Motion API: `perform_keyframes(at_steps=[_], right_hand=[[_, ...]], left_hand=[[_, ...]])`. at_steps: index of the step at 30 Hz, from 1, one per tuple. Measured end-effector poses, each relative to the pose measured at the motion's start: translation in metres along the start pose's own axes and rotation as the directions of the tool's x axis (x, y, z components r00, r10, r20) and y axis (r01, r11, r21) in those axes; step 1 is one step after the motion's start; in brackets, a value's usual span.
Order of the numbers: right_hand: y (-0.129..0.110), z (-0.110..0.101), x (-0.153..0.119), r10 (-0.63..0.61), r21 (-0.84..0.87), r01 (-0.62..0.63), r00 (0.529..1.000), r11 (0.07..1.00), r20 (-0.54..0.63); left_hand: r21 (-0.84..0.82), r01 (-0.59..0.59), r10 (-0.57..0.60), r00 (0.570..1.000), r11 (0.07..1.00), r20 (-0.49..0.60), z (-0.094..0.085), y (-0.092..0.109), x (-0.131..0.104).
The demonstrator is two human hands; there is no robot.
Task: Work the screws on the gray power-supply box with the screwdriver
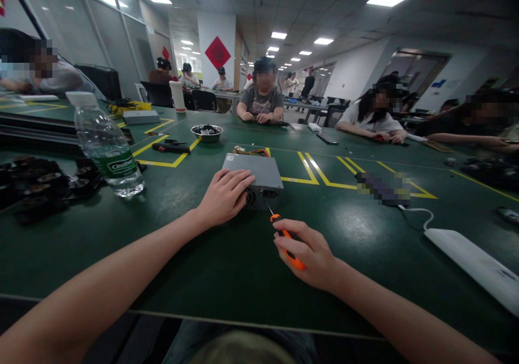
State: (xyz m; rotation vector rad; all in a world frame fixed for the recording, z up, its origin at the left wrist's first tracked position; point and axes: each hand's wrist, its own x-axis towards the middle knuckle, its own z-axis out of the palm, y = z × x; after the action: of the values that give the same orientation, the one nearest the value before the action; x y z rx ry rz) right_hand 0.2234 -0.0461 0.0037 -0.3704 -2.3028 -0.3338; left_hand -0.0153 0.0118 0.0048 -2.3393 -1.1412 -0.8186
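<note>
Two bare forearms reach in from the near edge of the green desk [227, 277]. On the person's right, the right hand [310, 253] is closed in a loose fist around the orange handle of a screwdriver [284, 236], whose thin metal shaft slants up and away so that its tip meets the near face of a grey metal power supply box [259, 176]. That box lies flat on the desk just beyond both hands, near the middle, at the near end of the yellow floor-style lines taped across the surface; a bundle of coloured wires shows at its far end. Open and flat, the left hand [225, 195] presses its palm and spread fingers on the near left corner of the box, gripping nothing. Left of the box stands a clear plastic water bottle [107, 147] with a green label, and beside it lie black trays [44, 183] of dark parts. Farther back, a small metal bowl [206, 132] sits near a dark hand tool [170, 147]. On the right, a white flat device [474, 266] trails a white cable. Other people sit along the far side of the desk.
</note>
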Motion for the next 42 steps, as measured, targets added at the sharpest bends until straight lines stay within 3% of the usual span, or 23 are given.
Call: perform_keyframes(at_steps=[3,8,16,21,29,34,38,42], right_hand=[[0.002,-0.003,0.004,0.003,0.047,-0.002,1.000,0.999,-0.006],[-0.001,-0.007,0.006,-0.044,-0.150,0.034,0.997,0.988,-0.059],[-0.003,-0.009,0.001,-0.111,-0.236,0.080,0.987,0.968,-0.117],[0.005,-0.009,0.005,-0.014,-0.182,-0.011,0.991,0.983,-0.132],[0.009,-0.009,0.013,-0.110,-0.142,0.099,0.992,0.985,-0.066],[0.018,-0.013,0.037,0.002,-0.304,-0.038,0.993,0.952,-0.116],[0.017,-0.009,0.048,0.126,-0.192,-0.163,0.973,0.968,-0.192],[0.008,-0.002,0.044,0.127,-0.034,-0.138,0.966,0.990,-0.226]], left_hand=[[0.000,0.004,-0.004,1.000,1.000,0.003,0.000,0.001,0.000],[-0.002,0.011,-0.011,1.000,1.000,-0.001,0.000,0.002,0.000],[-0.011,0.008,-0.008,1.000,1.000,-0.009,0.000,0.002,-0.001],[-0.004,0.013,-0.013,1.000,1.000,-0.010,0.001,0.002,0.000],[-0.004,0.016,-0.016,1.000,1.000,-0.006,0.000,0.001,0.000],[-0.012,0.014,-0.014,1.000,1.000,-0.015,0.000,0.001,-0.001],[-0.011,0.011,-0.012,1.000,1.000,-0.009,-0.001,0.001,-0.001],[-0.010,0.008,-0.008,1.000,1.000,-0.016,-0.001,0.002,-0.002]])
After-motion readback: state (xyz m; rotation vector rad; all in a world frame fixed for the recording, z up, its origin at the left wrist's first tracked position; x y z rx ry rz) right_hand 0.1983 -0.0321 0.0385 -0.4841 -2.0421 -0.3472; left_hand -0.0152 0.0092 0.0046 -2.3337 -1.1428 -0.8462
